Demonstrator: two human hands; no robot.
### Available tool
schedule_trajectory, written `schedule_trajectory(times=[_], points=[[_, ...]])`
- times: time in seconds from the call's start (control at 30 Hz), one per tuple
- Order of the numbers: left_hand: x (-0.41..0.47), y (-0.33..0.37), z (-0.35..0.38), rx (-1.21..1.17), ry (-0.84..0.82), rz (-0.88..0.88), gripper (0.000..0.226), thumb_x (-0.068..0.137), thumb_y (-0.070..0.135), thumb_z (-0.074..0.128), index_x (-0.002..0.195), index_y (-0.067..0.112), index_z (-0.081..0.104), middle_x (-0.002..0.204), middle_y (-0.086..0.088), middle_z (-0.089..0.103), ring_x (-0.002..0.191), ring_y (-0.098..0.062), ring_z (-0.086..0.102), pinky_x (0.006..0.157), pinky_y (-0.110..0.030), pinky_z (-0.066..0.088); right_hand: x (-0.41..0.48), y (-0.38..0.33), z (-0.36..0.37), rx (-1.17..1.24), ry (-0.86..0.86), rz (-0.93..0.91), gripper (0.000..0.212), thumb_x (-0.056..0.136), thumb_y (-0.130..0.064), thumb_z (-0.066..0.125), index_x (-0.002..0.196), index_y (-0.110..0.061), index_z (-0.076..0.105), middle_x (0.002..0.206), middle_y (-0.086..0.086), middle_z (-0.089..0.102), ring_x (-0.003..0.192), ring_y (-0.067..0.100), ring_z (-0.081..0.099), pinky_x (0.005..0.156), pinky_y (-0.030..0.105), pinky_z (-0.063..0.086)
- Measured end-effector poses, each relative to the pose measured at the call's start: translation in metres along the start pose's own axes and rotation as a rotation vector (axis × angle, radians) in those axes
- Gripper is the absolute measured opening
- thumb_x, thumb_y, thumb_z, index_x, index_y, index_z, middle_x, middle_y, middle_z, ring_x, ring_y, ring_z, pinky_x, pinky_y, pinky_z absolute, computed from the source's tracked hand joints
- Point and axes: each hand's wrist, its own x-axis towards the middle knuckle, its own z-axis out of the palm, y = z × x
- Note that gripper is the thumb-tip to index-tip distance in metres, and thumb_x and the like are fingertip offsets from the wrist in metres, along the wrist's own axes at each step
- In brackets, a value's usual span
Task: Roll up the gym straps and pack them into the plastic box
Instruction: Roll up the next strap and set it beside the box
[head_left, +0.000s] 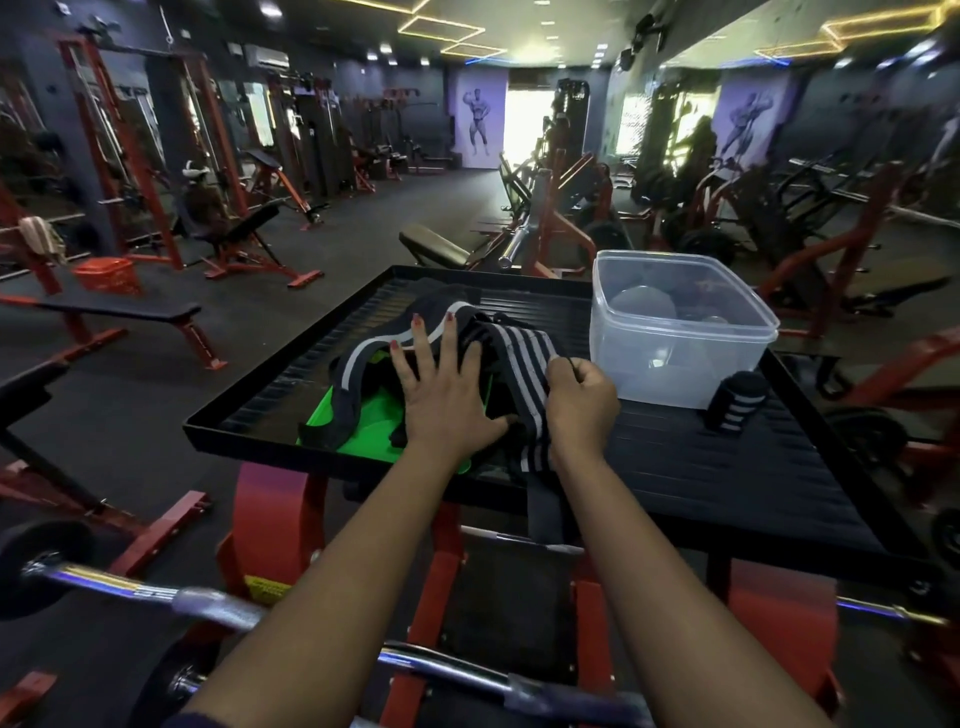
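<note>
A heap of black gym straps (374, 358) with white stripes lies on a black ribbed tray (727, 467), partly over a green lid (374, 415). My left hand (441, 395) rests flat on the heap with its fingers spread. My right hand (582, 400) pinches the edge of one striped strap (524, 358), whose black tail hangs over the tray's front edge. A clear plastic box (680, 332) stands at the tray's back right, with nothing in it. One rolled strap (735, 402) stands upright just in front of the box.
The tray sits on a red machine frame (270, 525). A chrome barbell (156, 592) crosses low in front of me. Benches, racks and a red basket (106, 275) stand on the dark gym floor to the left and behind.
</note>
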Motion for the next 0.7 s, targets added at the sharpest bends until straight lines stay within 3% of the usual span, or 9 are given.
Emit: schedule_trajectory(times=[0.1, 0.23, 0.3, 0.4, 0.53, 0.7], points=[[0.009, -0.002, 0.008, -0.088, -0.221, -0.051, 0.1, 0.076, 0.07, 0.054, 0.15, 0.036, -0.003, 0.159, -0.007, -0.017, 0.141, -0.045, -0.021, 0.107, -0.072, 0.002, -0.002, -0.004, -0.005, 0.033, 0.072, -0.028, 0.035, 0.088, -0.019, 0.053, 0.055, -0.019, 0.039, 0.052, -0.005, 0.038, 0.044, 0.006, 0.03, 0.044, 0.023, 0.028], [0.012, -0.002, 0.009, -0.157, -0.251, -0.087, 0.098, 0.08, 0.066, 0.055, 0.148, 0.04, -0.011, 0.16, -0.006, -0.014, 0.141, -0.046, -0.019, 0.103, -0.075, 0.012, -0.004, -0.008, -0.007, 0.091, 0.188, -0.069, 0.028, 0.09, -0.019, 0.045, 0.062, -0.022, 0.041, 0.074, 0.001, 0.047, 0.062, 0.011, 0.039, 0.06, 0.03, 0.032], [0.013, -0.001, 0.009, -0.196, -0.276, -0.115, 0.098, 0.082, 0.062, 0.056, 0.15, 0.03, -0.006, 0.16, -0.006, -0.013, 0.141, -0.045, -0.021, 0.104, -0.075, 0.011, -0.003, -0.009, -0.008, 0.124, 0.265, -0.085, 0.021, 0.094, -0.016, 0.043, 0.073, -0.013, 0.046, 0.095, 0.003, 0.046, 0.068, 0.005, 0.044, 0.066, 0.026, 0.033], [0.016, 0.001, 0.012, -0.22, -0.29, -0.156, 0.084, 0.087, 0.054, 0.052, 0.147, 0.015, 0.009, 0.16, -0.007, -0.009, 0.141, -0.045, -0.021, 0.103, -0.077, 0.008, -0.001, -0.009, -0.01, 0.18, 0.317, -0.105, 0.016, 0.097, -0.017, 0.04, 0.084, -0.007, 0.045, 0.109, 0.002, 0.041, 0.067, -0.004, 0.046, 0.065, 0.023, 0.033], [0.021, -0.005, 0.015, -0.173, -0.323, -0.138, 0.061, 0.091, 0.04, 0.046, 0.143, 0.021, 0.022, 0.161, -0.005, -0.008, 0.141, -0.042, -0.023, 0.103, -0.076, -0.003, -0.001, -0.008, -0.015, 0.199, 0.283, -0.093, 0.02, 0.088, -0.023, 0.037, 0.08, -0.008, 0.047, 0.114, -0.001, 0.047, 0.081, 0.014, 0.048, 0.072, 0.026, 0.039], [0.025, -0.018, 0.017, 0.006, -0.346, -0.119, 0.048, 0.094, 0.03, 0.039, 0.142, 0.028, 0.034, 0.16, -0.01, -0.01, 0.143, -0.042, -0.019, 0.102, -0.073, -0.014, -0.001, -0.006, -0.018, 0.141, 0.162, -0.018, 0.03, 0.092, -0.01, 0.043, 0.063, -0.01, 0.044, 0.112, 0.004, 0.051, 0.06, -0.005, 0.046, 0.053, 0.007, 0.034]])
